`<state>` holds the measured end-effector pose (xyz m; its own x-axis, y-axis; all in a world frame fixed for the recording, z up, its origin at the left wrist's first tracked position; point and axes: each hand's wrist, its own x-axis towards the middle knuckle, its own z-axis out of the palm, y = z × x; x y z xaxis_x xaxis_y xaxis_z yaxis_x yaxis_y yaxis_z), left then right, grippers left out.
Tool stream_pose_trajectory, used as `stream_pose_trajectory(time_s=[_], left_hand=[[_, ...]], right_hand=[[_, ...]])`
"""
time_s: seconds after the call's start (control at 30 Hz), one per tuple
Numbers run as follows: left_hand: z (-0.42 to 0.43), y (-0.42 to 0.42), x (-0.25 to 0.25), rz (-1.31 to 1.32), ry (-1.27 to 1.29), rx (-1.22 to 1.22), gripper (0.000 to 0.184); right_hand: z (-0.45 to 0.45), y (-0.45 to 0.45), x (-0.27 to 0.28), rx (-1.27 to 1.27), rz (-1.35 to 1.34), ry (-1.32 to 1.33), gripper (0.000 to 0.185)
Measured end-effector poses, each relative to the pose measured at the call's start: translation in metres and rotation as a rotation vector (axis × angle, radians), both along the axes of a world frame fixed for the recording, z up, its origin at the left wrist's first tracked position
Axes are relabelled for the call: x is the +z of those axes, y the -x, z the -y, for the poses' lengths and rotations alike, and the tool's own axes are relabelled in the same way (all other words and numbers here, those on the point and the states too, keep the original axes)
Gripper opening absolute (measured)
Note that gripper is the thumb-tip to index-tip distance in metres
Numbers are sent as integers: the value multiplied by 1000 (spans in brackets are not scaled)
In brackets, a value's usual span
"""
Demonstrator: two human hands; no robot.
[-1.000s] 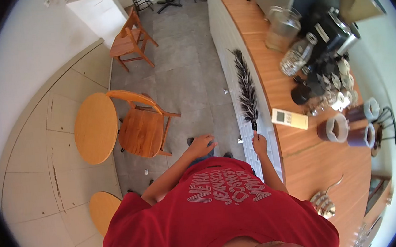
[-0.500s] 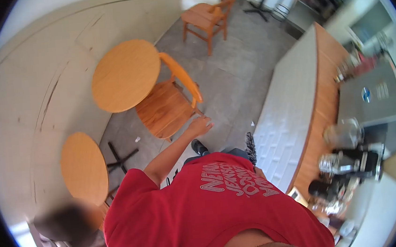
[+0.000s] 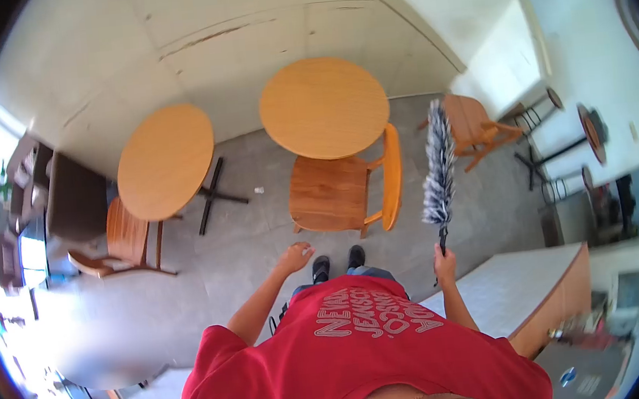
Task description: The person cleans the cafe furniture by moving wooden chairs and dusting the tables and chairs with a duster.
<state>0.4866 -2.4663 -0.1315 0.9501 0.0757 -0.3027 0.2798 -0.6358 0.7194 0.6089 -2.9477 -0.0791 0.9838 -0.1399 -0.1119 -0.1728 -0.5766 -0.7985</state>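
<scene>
My right hand [image 3: 444,263] is closed around the black handle of a feather duster [image 3: 438,170], whose fluffy grey and white head points up and away from me. Nothing is in my left hand [image 3: 296,258]; it hangs in front of my body with fingers loosely curled and partly apart. Just beyond it stands a wooden chair [image 3: 328,196] with an orange-toned backrest, tucked against a round wooden table [image 3: 323,106]. The duster's head is to the right of that chair, apart from it.
Another round table [image 3: 166,161] with a black cross base stands to the left, beside a wooden chair [image 3: 126,235]. Farther right is one more chair [image 3: 469,123], by the wall. A white counter [image 3: 521,284] with a wooden edge runs close on my right. Bar stools stand beyond.
My view has turned left, facing the tables and wall. The duster, earlier low beside me and mostly hidden, is now raised in my right hand. My left hand is farther from the chair's backrest.
</scene>
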Motion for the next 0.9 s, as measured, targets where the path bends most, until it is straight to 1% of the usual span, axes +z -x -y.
stream_pose_trajectory(time_s=[0.13, 0.17, 0.2, 0.23, 0.3, 0.33, 0.37, 0.4, 0.43, 0.47, 0.5, 0.53, 0.57, 0.6, 0.63, 0.67, 0.73, 0.77, 0.83, 0.87, 0.9], left_hand=[[8, 5, 22, 32, 58, 255, 44], [16, -1, 36, 47, 76, 331, 45], [22, -8, 49, 20, 178, 370, 46], [29, -16, 61, -3, 282, 405, 47], [46, -32, 80, 148, 524, 503, 53], [52, -37, 99, 187, 745, 595, 56], [58, -41, 119, 235, 966, 680, 59], [61, -45, 130, 242, 959, 714, 59], [64, -49, 138, 315, 1226, 830, 57], [66, -51, 142, 395, 1494, 938, 54], [66, -47, 141, 402, 1485, 966, 54], [64, -37, 139, 385, 1624, 1147, 50], [63, -26, 137, 367, 1761, 1330, 47], [60, -14, 122, 386, 1732, 1427, 40], [60, -1, 118, 391, 1721, 1447, 40], [58, 14, 114, 490, 1667, 1554, 39], [49, 46, 106, 672, 1511, 1713, 36], [43, 61, 103, 751, 1414, 1758, 34], [41, 72, 134, 897, 1242, 1877, 29], [36, 81, 138, 922, 1191, 1865, 30], [31, 88, 140, 943, 1145, 1847, 31]], right_hand=[[-63, -70, 74, 229, 44, -26, 40], [-78, -82, 87, 352, 131, 11, 38], [-92, -92, 96, 471, 220, 41, 37], [-105, -99, 104, 520, 205, 34, 37], [-123, -109, 112, 743, 169, 80, 34], [-126, -115, 106, 830, 126, 150, 33], [-131, -117, 104, 866, 118, 144, 33], [-138, -116, 104, 1004, 183, 218, 33], [-144, -115, 102, 1138, 250, 290, 32], [-149, -114, 98, 1163, 244, 280, 32], [-155, -113, 93, 1267, 217, 208, 32], [-160, -113, 89, 1367, 189, 134, 32], [-163, -114, 86, 1386, 177, 125, 32], [-167, -115, 83, 1443, 85, 109, 32], [-170, -118, 80, 1495, -9, 92, 32], [-174, -123, 75, 1504, -16, 80, 32], [-176, -141, 57, 1384, 244, -129, 30], [-174, -153, 43, 1258, 343, -58, 30], [-168, -174, 30, 947, 487, 110, 34], [-165, -184, 28, 761, 532, 208, 37], [-162, -195, 22, 730, 522, 223, 37]])
